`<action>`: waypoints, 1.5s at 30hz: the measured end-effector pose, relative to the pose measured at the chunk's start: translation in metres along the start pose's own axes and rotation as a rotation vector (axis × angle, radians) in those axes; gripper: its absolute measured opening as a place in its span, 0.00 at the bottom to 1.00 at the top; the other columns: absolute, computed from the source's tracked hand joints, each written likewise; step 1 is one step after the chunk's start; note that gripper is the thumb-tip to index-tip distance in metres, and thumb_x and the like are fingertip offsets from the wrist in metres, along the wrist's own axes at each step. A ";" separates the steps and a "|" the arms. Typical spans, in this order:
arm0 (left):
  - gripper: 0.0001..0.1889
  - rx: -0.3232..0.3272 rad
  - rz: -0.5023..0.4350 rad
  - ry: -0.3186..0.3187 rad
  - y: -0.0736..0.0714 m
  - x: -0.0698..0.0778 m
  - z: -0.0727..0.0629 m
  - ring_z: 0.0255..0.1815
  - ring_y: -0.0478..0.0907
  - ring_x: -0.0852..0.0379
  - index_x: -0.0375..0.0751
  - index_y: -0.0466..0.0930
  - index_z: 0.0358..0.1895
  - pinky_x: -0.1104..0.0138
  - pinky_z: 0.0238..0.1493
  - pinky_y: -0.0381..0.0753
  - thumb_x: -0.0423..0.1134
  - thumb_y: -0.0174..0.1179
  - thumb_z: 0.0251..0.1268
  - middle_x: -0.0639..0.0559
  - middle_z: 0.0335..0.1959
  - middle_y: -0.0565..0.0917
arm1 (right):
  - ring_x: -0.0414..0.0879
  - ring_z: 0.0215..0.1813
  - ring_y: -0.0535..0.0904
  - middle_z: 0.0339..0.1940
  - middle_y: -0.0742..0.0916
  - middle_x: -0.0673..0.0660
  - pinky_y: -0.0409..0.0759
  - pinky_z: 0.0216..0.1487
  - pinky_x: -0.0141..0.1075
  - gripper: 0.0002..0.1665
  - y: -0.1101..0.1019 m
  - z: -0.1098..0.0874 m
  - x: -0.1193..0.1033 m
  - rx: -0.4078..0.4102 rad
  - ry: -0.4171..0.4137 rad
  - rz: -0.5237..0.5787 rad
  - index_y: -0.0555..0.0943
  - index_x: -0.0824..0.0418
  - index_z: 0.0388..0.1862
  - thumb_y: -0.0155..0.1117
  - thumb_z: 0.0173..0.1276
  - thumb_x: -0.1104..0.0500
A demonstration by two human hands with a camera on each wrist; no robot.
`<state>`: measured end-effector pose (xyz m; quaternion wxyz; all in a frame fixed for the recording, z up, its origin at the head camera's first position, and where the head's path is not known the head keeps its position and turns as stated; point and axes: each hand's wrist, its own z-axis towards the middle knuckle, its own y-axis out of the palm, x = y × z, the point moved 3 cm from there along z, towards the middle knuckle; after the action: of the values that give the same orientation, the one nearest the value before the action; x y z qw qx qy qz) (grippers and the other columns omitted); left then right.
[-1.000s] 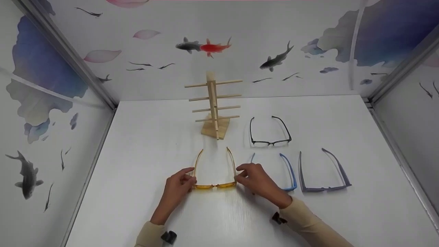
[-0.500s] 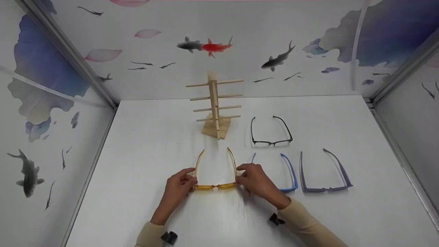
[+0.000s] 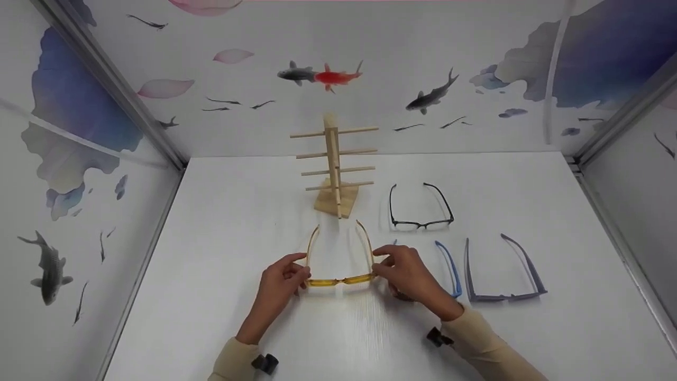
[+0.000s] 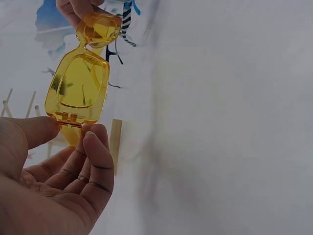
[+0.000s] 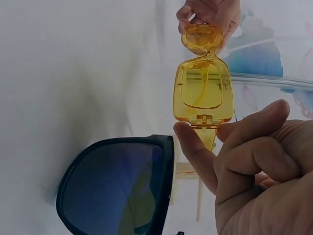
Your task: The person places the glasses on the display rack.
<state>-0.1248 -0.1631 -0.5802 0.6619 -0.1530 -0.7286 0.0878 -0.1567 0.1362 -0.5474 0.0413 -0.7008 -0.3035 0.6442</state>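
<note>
Yellow see-through glasses (image 3: pixel 323 283) are held by both hands just above the white table, their temples unfolded and pointing away from me. My left hand (image 3: pixel 280 283) pinches the left temple near its hinge. At the other side, my right hand (image 3: pixel 411 272) pinches the right temple, also close to the hinge. Both wrist views show the yellow lenses (image 4: pixel 80 83) with thumb and fingers at the hinge. Blue glasses (image 3: pixel 453 267) lie partly hidden under my right hand. A dark lens (image 5: pixel 115 186) fills the lower part of the right wrist view.
A wooden stand (image 3: pixel 333 153) with several crosswise pegs rises beyond the yellow glasses. Black-framed glasses (image 3: pixel 422 226) lie to its right, and grey-purple glasses (image 3: pixel 486 298) lie farther right. Walls (image 3: pixel 222 127) printed with fish enclose the table at the back and sides.
Both hands have lifted the yellow glasses slightly off the table and shifted them a little to the right and away. The other glasses and the stand stay put; the head view tilts slightly.
</note>
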 end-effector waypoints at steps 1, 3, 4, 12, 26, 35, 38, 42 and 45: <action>0.21 0.001 -0.006 -0.006 0.000 0.002 0.001 0.35 0.86 0.51 0.33 0.82 0.70 0.64 0.34 0.87 0.36 0.67 0.80 0.45 0.41 0.91 | 0.44 0.15 0.78 0.36 0.94 0.58 0.77 0.21 0.34 0.24 -0.001 0.000 0.000 -0.004 0.003 0.013 0.82 0.74 0.67 0.69 0.77 0.64; 0.21 0.003 -0.015 -0.007 0.000 0.005 0.002 0.35 0.86 0.50 0.32 0.81 0.71 0.65 0.34 0.87 0.34 0.67 0.81 0.42 0.41 0.91 | 0.42 0.13 0.76 0.35 0.94 0.58 0.76 0.19 0.33 0.25 -0.004 0.001 -0.001 -0.008 0.002 0.035 0.82 0.75 0.68 0.69 0.77 0.64; 0.21 0.002 -0.020 -0.008 0.000 0.006 0.003 0.36 0.86 0.50 0.32 0.81 0.71 0.66 0.33 0.86 0.34 0.66 0.81 0.41 0.42 0.91 | 0.41 0.13 0.75 0.35 0.94 0.58 0.76 0.19 0.33 0.25 -0.006 0.001 -0.002 -0.005 0.000 0.037 0.82 0.74 0.68 0.69 0.78 0.64; 0.21 0.015 -0.043 0.006 0.001 0.015 0.011 0.36 0.87 0.51 0.31 0.80 0.71 0.68 0.33 0.86 0.34 0.66 0.81 0.39 0.43 0.91 | 0.40 0.15 0.74 0.36 0.94 0.57 0.74 0.19 0.32 0.23 -0.016 0.007 -0.007 0.034 0.000 0.053 0.84 0.71 0.66 0.71 0.77 0.63; 0.21 0.023 -0.089 0.035 -0.006 0.028 0.033 0.36 0.87 0.50 0.32 0.81 0.71 0.69 0.33 0.85 0.33 0.66 0.81 0.34 0.45 0.90 | 0.42 0.18 0.76 0.37 0.94 0.57 0.71 0.19 0.32 0.20 -0.031 0.022 -0.012 0.055 -0.028 0.126 0.86 0.68 0.64 0.72 0.79 0.60; 0.20 0.054 -0.098 0.025 -0.007 0.032 0.047 0.36 0.87 0.50 0.35 0.82 0.70 0.68 0.33 0.85 0.36 0.66 0.82 0.36 0.45 0.91 | 0.42 0.19 0.76 0.37 0.94 0.58 0.72 0.20 0.31 0.17 -0.035 0.036 -0.009 0.082 -0.012 0.161 0.88 0.65 0.61 0.71 0.78 0.59; 0.19 0.061 -0.090 0.022 -0.008 0.032 0.052 0.36 0.87 0.51 0.35 0.83 0.70 0.68 0.33 0.86 0.36 0.66 0.82 0.36 0.45 0.91 | 0.42 0.19 0.75 0.37 0.94 0.59 0.72 0.20 0.32 0.17 -0.035 0.041 -0.007 0.079 -0.009 0.177 0.88 0.66 0.61 0.71 0.78 0.60; 0.20 0.062 -0.081 0.029 -0.011 0.032 0.060 0.36 0.87 0.52 0.35 0.83 0.70 0.68 0.33 0.86 0.37 0.66 0.82 0.35 0.46 0.91 | 0.42 0.19 0.75 0.38 0.94 0.60 0.72 0.20 0.32 0.17 -0.035 0.049 -0.005 0.074 0.010 0.207 0.88 0.66 0.60 0.71 0.77 0.60; 0.20 0.064 -0.088 0.031 -0.013 0.032 0.068 0.36 0.87 0.52 0.34 0.83 0.70 0.68 0.33 0.86 0.37 0.66 0.82 0.36 0.45 0.91 | 0.41 0.19 0.75 0.38 0.94 0.61 0.72 0.21 0.32 0.17 -0.036 0.058 -0.004 0.073 0.016 0.229 0.88 0.66 0.60 0.71 0.78 0.59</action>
<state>-0.1963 -0.1596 -0.5528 0.6809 -0.1010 -0.7211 0.0792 -0.2238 0.1445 -0.5368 -0.0046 -0.7342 -0.1975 0.6496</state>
